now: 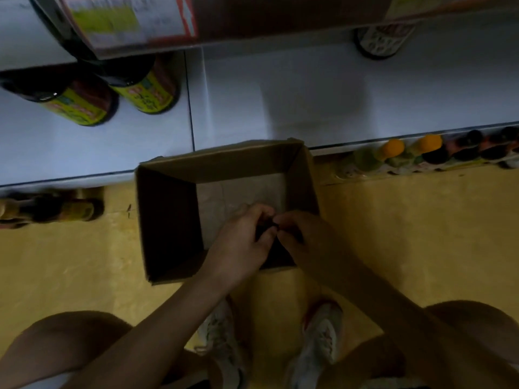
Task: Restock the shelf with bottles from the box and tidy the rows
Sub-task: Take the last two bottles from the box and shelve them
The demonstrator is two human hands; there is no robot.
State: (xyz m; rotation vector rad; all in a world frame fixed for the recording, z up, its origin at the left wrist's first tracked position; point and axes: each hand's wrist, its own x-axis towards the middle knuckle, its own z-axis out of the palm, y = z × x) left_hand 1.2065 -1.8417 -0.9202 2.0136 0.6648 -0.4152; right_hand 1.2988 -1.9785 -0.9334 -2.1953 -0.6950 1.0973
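Observation:
An open cardboard box (168,209) stands on the yellow floor in front of the white shelf (280,102). Both hands reach into its near right corner. My left hand (241,242) and my right hand (303,237) each curl around the top of a dark bottle (271,248); the bottles are mostly hidden by the fingers and the shadow. Two dark bottles with yellow-green labels (84,105) stand at the shelf's left. One more dark bottle (382,40) stands at the back right.
A higher shelf with a large labelled bottle (118,21) overhangs the top of the view. Orange-capped and dark-capped bottles (421,153) line the lower shelf at right, others (50,209) at left. My knees and shoes (323,332) are below the box.

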